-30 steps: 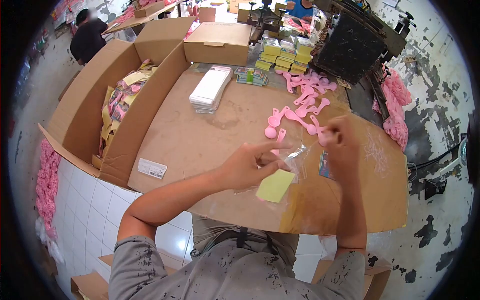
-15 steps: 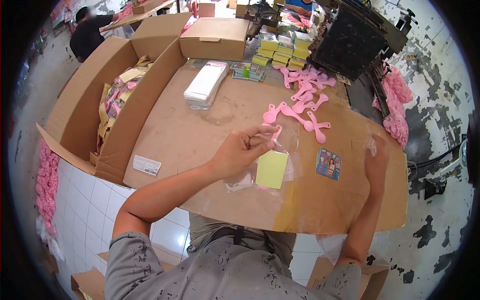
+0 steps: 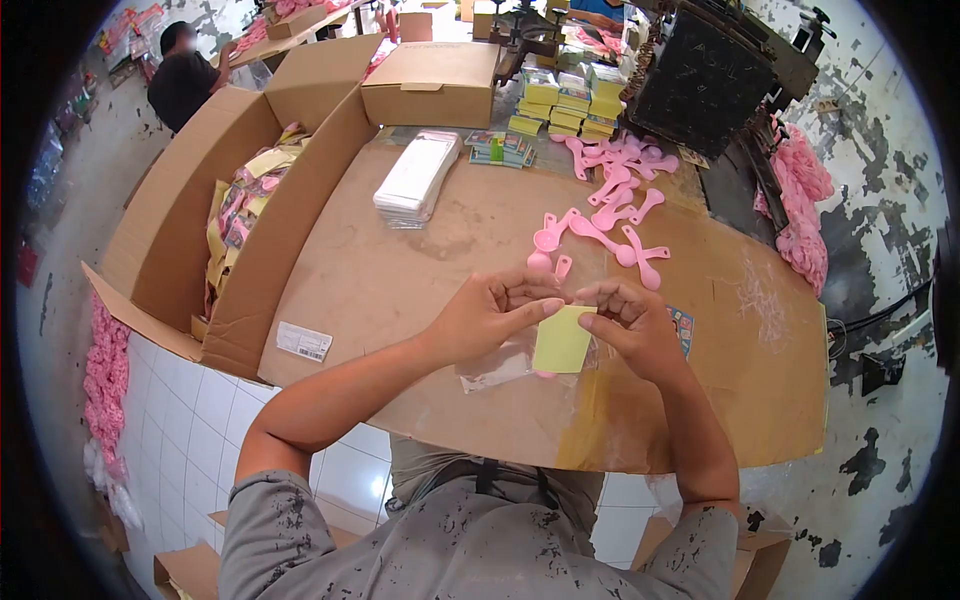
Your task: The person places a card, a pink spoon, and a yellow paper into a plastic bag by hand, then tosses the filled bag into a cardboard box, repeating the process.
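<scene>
Floor, far left: heap of pink plastic pieces [image 3: 105,370] against the white tiles.
Open cardboard carton [image 3: 170,230], standing against the left edge of the surface [image 3: 400,270]; filled with yellow-and-pink packets [image 3: 240,205].
Barcode label [image 3: 303,341], flat on the surface, just beside the carton's near corner.
Stack of clear bags [image 3: 418,178], far side of the surface; closed cardboard box [image 3: 432,85] behind it.
Left hand [image 3: 490,315]: grip pressed together, thumb and fingers pinching the upper left corner of the yellow card [image 3: 562,340].
Yellow card: mid-surface, between both hands, lying on a clear plastic bag [image 3: 495,365] (whether film sits between the fingers cannot be told).
Loose pink spoons [image 3: 610,215], scattered just beyond the hands; stacked yellow packs [image 3: 565,100] further back.
Right hand [image 3: 635,325]: grip closed, fingers curled onto the card's upper right edge.
Printed picture card [image 3: 683,328], partly under the right hand.
Black machine [image 3: 705,85], far right corner; pink heap [image 3: 800,200] beside it.
</scene>
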Demonstrator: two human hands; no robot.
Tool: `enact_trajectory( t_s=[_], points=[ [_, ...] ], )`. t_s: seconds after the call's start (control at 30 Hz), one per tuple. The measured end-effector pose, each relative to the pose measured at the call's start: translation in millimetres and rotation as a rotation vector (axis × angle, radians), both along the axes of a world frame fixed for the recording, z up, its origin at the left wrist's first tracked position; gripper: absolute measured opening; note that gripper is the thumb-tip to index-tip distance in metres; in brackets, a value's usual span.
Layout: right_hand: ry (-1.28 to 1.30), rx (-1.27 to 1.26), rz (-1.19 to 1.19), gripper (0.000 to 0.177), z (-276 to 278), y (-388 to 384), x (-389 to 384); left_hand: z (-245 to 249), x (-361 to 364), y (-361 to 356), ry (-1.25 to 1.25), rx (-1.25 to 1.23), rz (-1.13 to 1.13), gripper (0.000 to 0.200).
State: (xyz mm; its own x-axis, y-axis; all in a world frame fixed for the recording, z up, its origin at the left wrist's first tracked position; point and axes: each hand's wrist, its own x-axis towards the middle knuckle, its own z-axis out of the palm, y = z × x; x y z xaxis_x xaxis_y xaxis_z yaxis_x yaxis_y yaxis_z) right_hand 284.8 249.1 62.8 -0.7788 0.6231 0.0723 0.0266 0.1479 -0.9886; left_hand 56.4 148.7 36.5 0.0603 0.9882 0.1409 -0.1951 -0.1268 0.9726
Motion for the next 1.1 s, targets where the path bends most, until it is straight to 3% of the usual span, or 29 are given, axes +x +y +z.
enact_trajectory(
  t_s=[0.27, 0.5, 0.7, 0.87, 0.9, 0.97, 1.1],
  points=[
    [0.044, -0.080, -0.124, 0.016, -3.7, 1.8, 5.2, -0.1, 3.3, -3.0, -0.021, -0.100, 0.041, 0.030],
    [0.084, -0.014, -0.049, 0.015, -16.4, 14.6, 16.2, 3.5, 7.4, -5.0, 0.003, -0.064, 0.059, 0.027],
    [0.074, 0.125, -0.028, 0.015, -14.0, 14.6, 18.5, -3.1, -10.8, -3.3, 0.381, 0.040, 0.027, 0.023],
    [0.062, 0.061, 0.016, 0.016, -9.4, 18.5, 23.5, -4.0, -6.2, -0.6, 0.150, -0.007, 0.024, 0.023],
    [0.040, 0.148, -0.003, 0.016, -9.7, 17.0, 22.5, -0.5, -4.4, -0.2, 0.084, -0.039, 0.021, 0.024],
    [-0.005, 0.320, -0.041, 0.016, -11.4, 13.0, 18.7, -4.5, -6.3, 1.0, 0.181, -0.038, 0.017, 0.024],
    [0.020, 0.254, -0.045, 0.019, -20.7, 15.8, 18.8, -2.4, -4.6, 1.2, 0.142, -0.046, -0.016, 0.025]
  ],
)
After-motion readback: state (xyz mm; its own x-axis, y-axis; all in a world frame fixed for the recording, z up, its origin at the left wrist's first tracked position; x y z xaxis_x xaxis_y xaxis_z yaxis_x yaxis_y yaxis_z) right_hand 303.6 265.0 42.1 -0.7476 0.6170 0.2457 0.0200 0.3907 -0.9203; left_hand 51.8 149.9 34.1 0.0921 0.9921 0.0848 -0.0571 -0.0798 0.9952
